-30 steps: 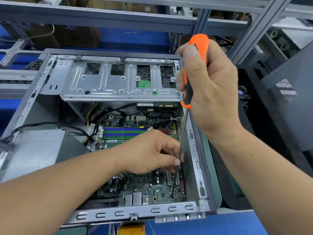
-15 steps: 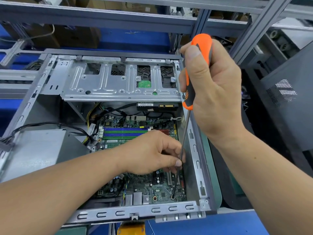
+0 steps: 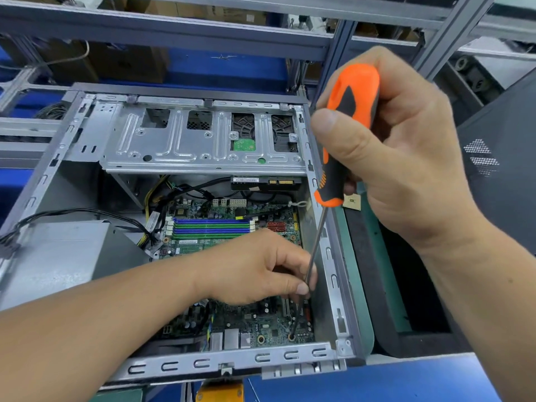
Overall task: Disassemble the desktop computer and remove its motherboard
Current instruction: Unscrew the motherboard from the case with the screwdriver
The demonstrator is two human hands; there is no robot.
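Note:
An open grey desktop case (image 3: 330,250) lies on its side with the green motherboard (image 3: 232,207) inside. My right hand (image 3: 406,158) grips the orange-and-black handle of a long screwdriver (image 3: 348,117). Its shaft slants down into the case, and the tip sits on a screw (image 3: 291,338) at the board's near right corner. My left hand (image 3: 255,268) reaches over the board and pinches the shaft low down between thumb and fingers. Blue and green memory slots (image 3: 211,227) show behind that hand.
A silver drive cage (image 3: 185,146) spans the far side of the case. The power supply box (image 3: 58,250) sits at the left with black and yellow cables (image 3: 139,224). A black side panel (image 3: 499,175) leans at the right. Metal racking stands behind.
My right hand has shifted its grip a little round the handle, which sits at nearly the same slant. The left hand and the tip stay where they were.

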